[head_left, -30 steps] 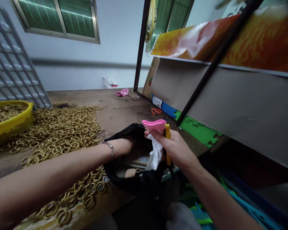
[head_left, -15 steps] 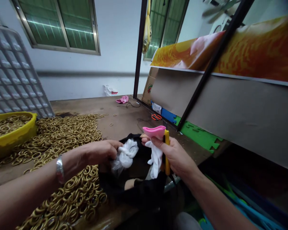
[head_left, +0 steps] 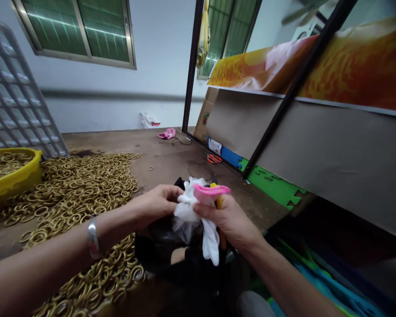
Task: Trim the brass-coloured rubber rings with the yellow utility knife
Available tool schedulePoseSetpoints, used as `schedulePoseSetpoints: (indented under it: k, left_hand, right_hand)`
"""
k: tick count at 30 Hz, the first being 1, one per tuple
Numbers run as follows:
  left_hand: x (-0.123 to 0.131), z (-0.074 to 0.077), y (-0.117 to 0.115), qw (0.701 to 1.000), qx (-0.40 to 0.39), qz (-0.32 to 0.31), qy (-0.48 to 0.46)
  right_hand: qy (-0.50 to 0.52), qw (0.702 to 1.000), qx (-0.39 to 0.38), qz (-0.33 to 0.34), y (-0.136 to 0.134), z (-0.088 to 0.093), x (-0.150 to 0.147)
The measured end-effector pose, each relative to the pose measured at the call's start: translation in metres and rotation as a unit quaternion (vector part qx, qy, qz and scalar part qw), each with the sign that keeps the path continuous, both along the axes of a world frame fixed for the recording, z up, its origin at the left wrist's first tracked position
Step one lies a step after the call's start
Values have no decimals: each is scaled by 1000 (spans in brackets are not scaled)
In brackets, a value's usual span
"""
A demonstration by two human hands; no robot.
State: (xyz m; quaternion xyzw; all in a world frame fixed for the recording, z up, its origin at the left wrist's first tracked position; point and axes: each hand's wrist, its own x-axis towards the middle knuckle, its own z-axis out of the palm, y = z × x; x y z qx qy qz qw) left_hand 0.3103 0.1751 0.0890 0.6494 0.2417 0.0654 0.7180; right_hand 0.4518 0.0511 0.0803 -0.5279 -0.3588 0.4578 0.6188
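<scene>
My left hand (head_left: 158,203), with a silver bracelet at its wrist, pinches a bunched clear plastic bag (head_left: 185,215). Close against it, my right hand (head_left: 226,215) grips a white glove (head_left: 210,240) with a pink cuff (head_left: 211,192), its fingers hanging down. A yellow-handled tool (head_left: 219,202) is also in the right hand, partly hidden behind the glove. Both hands are over a black bag (head_left: 185,273) that stands open, with a beige item (head_left: 178,255) showing inside it.
Many brass-coloured rings (head_left: 86,185) lie heaped at the left beside a yellow basin (head_left: 13,185). Orange-handled scissors (head_left: 214,159) and a pink cloth (head_left: 166,134) lie farther back. A dark metal frame (head_left: 277,114) crosses the right side.
My left hand has moved right with the plastic bag, which now touches the glove. My right hand, with the glove and tool, has shifted slightly down and left.
</scene>
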Motion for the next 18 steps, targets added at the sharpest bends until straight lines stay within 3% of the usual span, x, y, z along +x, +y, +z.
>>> schedulePoseSetpoints:
  k: [6,8,9,12,15,18]
  left_hand:
    - [7,10,10,997,51,15,51]
    - [0,12,18,980,156,-32,117]
    - [-4,12,20,957,237,-67,151]
    - [-13,0,13,848,453,-175,211]
    - [-9,-28,-4,771,563,-239,176]
    - [3,-59,-15,719,622,-278,140]
  right_hand:
    - [105,990,30,-94,-3,6,11]
    - [150,982,22,-113,-6,9,20]
    - [171,978,16,-121,-8,9,24]
    - [204,968,-3,-144,-12,6,33]
    - [203,966,0,-162,-14,-1,39]
    - [197,964,20,-177,-13,-5,50]
